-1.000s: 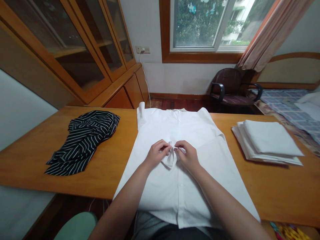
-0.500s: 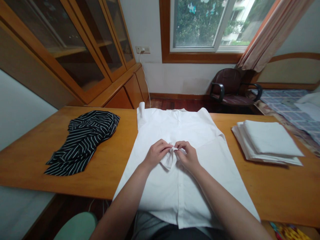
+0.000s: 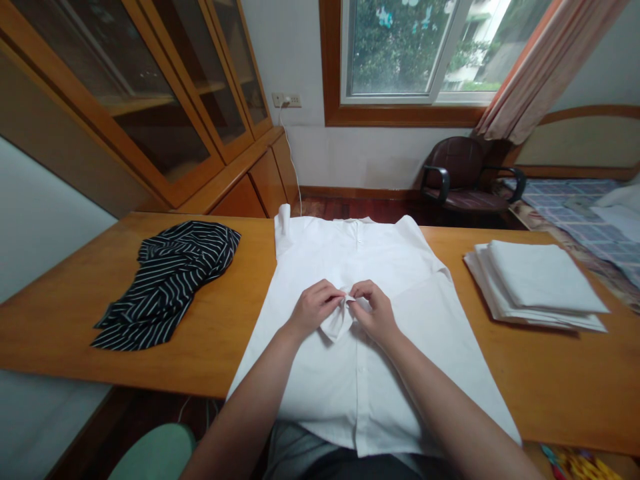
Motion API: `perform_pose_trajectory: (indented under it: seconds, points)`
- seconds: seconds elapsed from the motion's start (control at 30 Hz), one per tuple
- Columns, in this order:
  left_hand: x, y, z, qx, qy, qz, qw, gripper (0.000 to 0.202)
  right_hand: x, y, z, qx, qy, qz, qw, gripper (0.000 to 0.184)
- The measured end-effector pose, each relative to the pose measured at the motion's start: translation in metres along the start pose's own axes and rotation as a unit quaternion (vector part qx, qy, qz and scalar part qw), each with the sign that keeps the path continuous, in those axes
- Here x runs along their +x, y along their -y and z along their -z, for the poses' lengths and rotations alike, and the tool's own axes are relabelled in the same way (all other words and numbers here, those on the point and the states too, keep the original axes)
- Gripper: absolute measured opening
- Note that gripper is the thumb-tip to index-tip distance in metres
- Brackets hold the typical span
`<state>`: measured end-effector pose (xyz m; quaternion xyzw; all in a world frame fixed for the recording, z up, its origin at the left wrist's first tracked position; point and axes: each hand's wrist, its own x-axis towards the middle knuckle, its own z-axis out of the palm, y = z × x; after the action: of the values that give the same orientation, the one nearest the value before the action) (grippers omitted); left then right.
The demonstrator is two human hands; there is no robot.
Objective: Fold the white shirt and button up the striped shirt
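Observation:
A white button shirt (image 3: 320,257) lies flat on the wooden table (image 3: 240,287), its hem hanging over the near edge. My left hand (image 3: 313,310) and my right hand (image 3: 376,312) meet over the shirt's button placket at mid-chest. Both hands pinch the fabric there, fingers curled, and a small fold of white cloth (image 3: 337,323) bulges between them. I cannot make out a button under the fingertips.
A black-and-white striped garment (image 3: 170,280) lies crumpled on the left of the table. A stack of folded white cloths (image 3: 535,283) sits on the right. Beyond the table are a glass-door cabinet (image 3: 150,100), a dark armchair (image 3: 460,177), a window and a bed.
Both hands stay at the same spot on the placket; only the fingers shift slightly and the small fold between them changes shape a little.

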<state>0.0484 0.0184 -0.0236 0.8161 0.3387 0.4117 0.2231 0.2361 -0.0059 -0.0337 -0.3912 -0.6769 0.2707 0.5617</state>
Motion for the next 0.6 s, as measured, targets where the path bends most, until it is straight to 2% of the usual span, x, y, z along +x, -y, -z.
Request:
perform_pose_trajectory:
  seconds: [0.2, 0.37, 0.6]
  points:
    - [-0.0023, 0.0008, -0.0033, 0.014, -0.030, -0.005, 0.999, 0.012, 0.0032, 0.0023, 0.0023, 0.001, 0.003, -0.008, 1.000, 0.010]
    - [-0.0029, 0.0009, -0.0032, 0.031, -0.033, -0.018, 0.999, 0.012, 0.0062, 0.0057, 0.0040, -0.018, 0.028, 0.000, 0.999, 0.016]
    - [-0.0026, 0.0014, -0.0021, 0.045, -0.033, -0.012, 0.998, 0.011, 0.0068, 0.0073, 0.0049, -0.039, 0.014, -0.001, 0.999, 0.016]
